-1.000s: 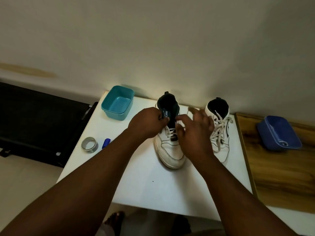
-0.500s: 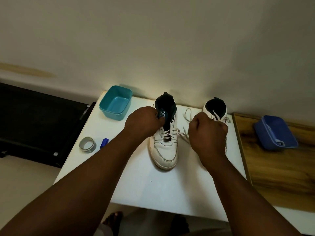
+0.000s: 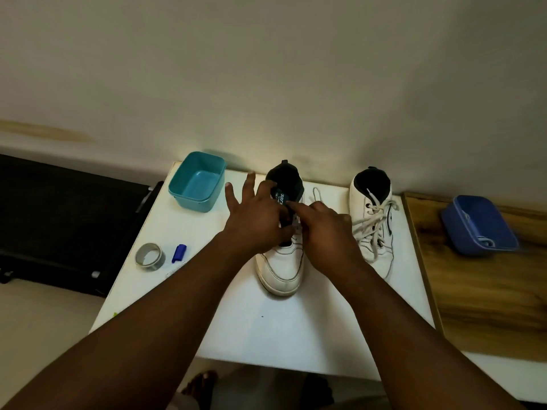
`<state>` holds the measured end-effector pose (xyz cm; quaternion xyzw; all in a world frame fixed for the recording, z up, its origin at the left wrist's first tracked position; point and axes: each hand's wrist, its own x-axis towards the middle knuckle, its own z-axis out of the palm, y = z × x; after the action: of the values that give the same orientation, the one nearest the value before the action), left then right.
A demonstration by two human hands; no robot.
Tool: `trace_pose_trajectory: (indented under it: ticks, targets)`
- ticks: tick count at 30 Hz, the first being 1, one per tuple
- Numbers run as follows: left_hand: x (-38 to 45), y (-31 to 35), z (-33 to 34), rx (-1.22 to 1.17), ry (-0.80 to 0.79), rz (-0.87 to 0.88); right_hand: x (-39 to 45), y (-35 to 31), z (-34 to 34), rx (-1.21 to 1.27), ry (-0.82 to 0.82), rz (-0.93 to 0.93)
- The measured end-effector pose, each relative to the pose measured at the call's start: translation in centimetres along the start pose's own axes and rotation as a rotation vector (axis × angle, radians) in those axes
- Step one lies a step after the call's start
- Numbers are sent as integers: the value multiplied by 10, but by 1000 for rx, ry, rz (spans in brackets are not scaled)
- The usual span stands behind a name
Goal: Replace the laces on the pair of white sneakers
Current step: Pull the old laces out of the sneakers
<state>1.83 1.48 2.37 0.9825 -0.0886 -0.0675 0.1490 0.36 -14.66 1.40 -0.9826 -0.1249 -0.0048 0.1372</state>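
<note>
**Old lace half out of the left-hand sneaker**

The left hand (image 3: 254,220) has its outer fingers spread and its thumb side at the dark tongue (image 3: 282,196) of the left-hand sneaker (image 3: 281,261); the right hand (image 3: 325,229) curls at the eyelets, apparently pinching the lace (image 3: 316,195), though the contact is hidden. A hard tug could snag the lace or drag the shoe across the white table (image 3: 266,329). Both this shoe and the still-laced sneaker (image 3: 376,226) stand upright, toes towards the person, long axes running front to back.
</note>
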Motion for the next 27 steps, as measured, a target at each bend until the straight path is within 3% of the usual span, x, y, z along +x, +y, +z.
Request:
trace_pose_trajectory:
  ticks: [5, 10, 14, 17, 19, 21, 23, 27]
  targets:
    - [3, -6, -9, -73, -51, -15, 3, 9, 7, 104, 136, -15]
    - [2, -1, -7, 26, 53, -79, 3, 10, 13, 201, 210, -19]
    - [-3, 5, 6, 105, 67, 91, 2, 10, 12, 226, 211, -10]
    - [1, -6, -3, 28, 34, 81, 0, 12, 11, 250, 196, -17]
    - [0, -9, -4, -122, 129, -52, -1, 12, 10, 258, 206, -25]
    - [-2, -10, -4, -173, 331, -243, -1, 9, 11, 252, 210, -38]
    - [-5, -8, -1, -124, 402, -257, 0, 5, 12, 245, 204, -53]
    - [-5, -3, -1, 23, 144, 27, 0, 6, 12, 247, 209, -50]
